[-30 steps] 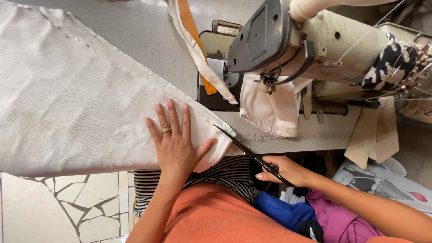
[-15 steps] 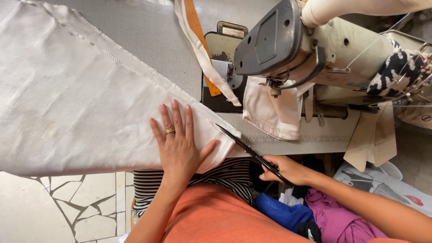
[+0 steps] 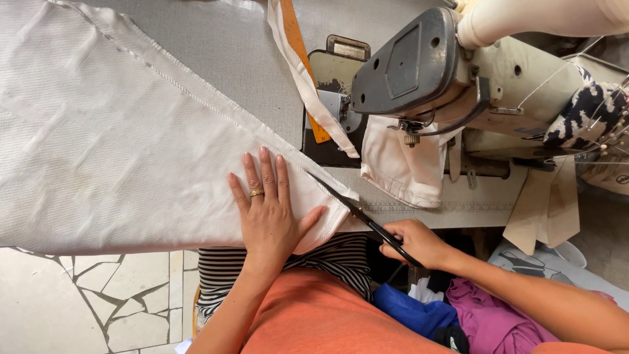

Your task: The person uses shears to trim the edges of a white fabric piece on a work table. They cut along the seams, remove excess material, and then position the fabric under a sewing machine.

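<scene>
White cloth [image 3: 131, 151] spread over the grey table [image 3: 242, 59], left hand [image 3: 272, 210] flat on its corner with fingers splayed, right hand [image 3: 416, 242] at three o'clock gripping black scissors [image 3: 357, 213] along the cloth's edge, sewing machine [image 3: 458, 85] at one o'clock

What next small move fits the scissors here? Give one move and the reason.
Probably close the black-handled scissors in a short snip along the white woven fabric's stitched edge. The right hand has the blades at the cloth's corner, and the left hand lies flat beside them, pinning the cloth on the grey table.
</scene>
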